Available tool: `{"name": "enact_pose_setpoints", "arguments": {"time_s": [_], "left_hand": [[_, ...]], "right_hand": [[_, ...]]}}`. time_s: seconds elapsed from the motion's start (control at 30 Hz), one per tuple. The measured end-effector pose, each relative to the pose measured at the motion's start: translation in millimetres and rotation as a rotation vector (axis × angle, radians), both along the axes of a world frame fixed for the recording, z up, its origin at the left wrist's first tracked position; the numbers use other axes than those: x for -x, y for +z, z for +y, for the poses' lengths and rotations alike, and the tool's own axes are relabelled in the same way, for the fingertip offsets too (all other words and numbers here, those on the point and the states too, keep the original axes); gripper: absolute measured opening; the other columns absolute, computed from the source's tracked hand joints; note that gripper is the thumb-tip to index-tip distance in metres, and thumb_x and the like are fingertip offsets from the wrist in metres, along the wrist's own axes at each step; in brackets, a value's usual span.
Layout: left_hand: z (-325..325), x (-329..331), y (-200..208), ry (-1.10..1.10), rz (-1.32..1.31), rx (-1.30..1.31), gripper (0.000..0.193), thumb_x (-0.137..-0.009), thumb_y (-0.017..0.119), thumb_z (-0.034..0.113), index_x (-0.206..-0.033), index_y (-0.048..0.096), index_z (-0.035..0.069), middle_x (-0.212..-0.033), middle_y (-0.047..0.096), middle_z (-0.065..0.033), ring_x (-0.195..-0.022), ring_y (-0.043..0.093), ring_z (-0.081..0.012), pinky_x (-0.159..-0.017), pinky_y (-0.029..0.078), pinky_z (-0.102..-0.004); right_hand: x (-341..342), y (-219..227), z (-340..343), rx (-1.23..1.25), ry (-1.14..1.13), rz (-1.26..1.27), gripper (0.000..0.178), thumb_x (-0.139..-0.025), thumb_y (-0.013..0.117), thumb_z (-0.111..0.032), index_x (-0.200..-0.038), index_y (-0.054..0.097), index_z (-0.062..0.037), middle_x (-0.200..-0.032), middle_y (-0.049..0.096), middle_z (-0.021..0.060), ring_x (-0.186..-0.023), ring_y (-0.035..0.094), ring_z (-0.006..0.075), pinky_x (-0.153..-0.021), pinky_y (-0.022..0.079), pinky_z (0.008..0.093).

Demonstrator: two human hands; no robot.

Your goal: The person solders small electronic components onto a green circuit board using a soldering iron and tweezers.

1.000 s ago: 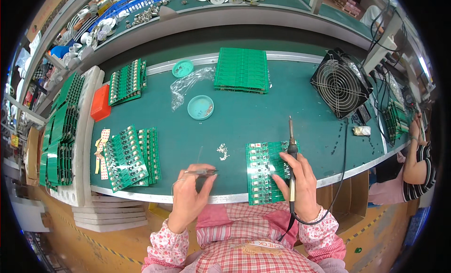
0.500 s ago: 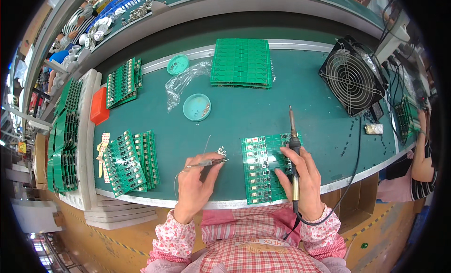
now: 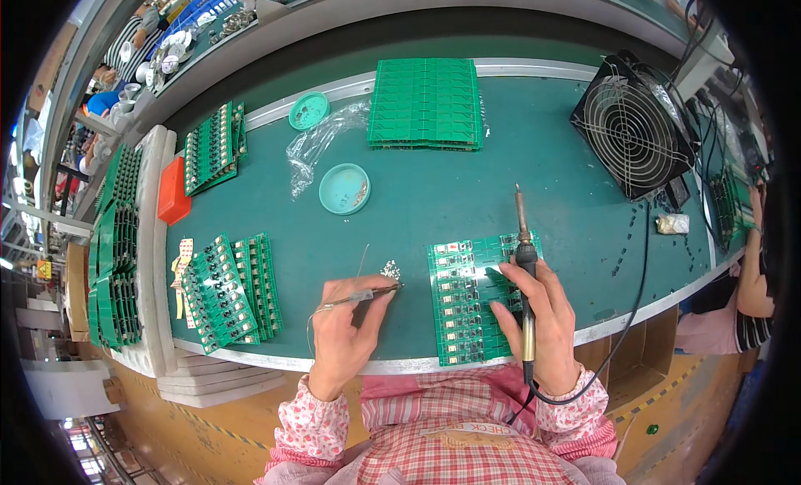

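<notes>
My left hand (image 3: 342, 335) is closed on a pair of tweezers (image 3: 360, 296), whose tip points right beside a small pile of tiny white parts (image 3: 390, 270). A thin wire (image 3: 364, 260) sticks up from the same hand and loops down past it. My right hand (image 3: 546, 326) is wrapped round a soldering iron (image 3: 527, 260). The iron's bare tip points to the far side of the table, above the bench. Under that hand lies a green circuit board panel (image 3: 455, 306) with rows of white and black components; the fingers rest over its right part, hiding some of it.
A stack of green boards (image 3: 424, 105) stands at the back. Two turquoise dishes, a near one (image 3: 324, 193) and a far one (image 3: 309, 95), flank plastic film (image 3: 313, 151). More boards (image 3: 221, 293) lie left, by an orange box (image 3: 173, 193). A black fan (image 3: 630, 130) stands right.
The view has shifted slightly, so the bench things sit a little differently in the picture. Both hands keep their holds; the tweezers' tip stays close to the white parts.
</notes>
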State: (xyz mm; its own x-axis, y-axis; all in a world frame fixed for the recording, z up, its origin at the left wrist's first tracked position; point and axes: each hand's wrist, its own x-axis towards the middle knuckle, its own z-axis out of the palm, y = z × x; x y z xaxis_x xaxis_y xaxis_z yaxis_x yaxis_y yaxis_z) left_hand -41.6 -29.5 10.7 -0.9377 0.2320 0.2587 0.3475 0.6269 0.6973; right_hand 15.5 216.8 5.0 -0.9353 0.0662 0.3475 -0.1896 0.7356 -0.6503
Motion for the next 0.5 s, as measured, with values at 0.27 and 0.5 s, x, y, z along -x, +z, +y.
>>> {"name": "enact_pose_setpoints", "arguments": {"time_s": [0.27, 0.5], "left_hand": [[1.9, -0.6, 0.8, -0.006, 0.032, 0.005, 0.013, -0.084, 0.071, -0.006, -0.094, 0.072, 0.001, -0.098, 0.075, -0.0077, -0.087, 0.065, -0.0221, -0.076, 0.051, -0.0313], [11.2, -6.4, 0.7, -0.029, 0.12, -0.056, 0.013, -0.089, 0.069, -0.005, -0.101, 0.068, -0.002, -0.097, 0.074, -0.0118, -0.086, 0.069, -0.0212, -0.077, 0.054, -0.0302]], "right_hand": [[-0.7, -0.6, 1.8, -0.002, 0.001, 0.011, 0.054, -0.079, 0.081, -0.009, -0.13, 0.063, -0.0125, -0.115, 0.059, 0.0188, -0.111, 0.061, 0.0421, -0.097, 0.052, 0.047], [-3.5, 5.1, 5.8, -0.023, 0.055, -0.045, 0.056, -0.078, 0.081, -0.007, -0.131, 0.062, -0.0143, -0.118, 0.058, 0.0188, -0.112, 0.061, 0.0428, -0.096, 0.052, 0.0474]]}}
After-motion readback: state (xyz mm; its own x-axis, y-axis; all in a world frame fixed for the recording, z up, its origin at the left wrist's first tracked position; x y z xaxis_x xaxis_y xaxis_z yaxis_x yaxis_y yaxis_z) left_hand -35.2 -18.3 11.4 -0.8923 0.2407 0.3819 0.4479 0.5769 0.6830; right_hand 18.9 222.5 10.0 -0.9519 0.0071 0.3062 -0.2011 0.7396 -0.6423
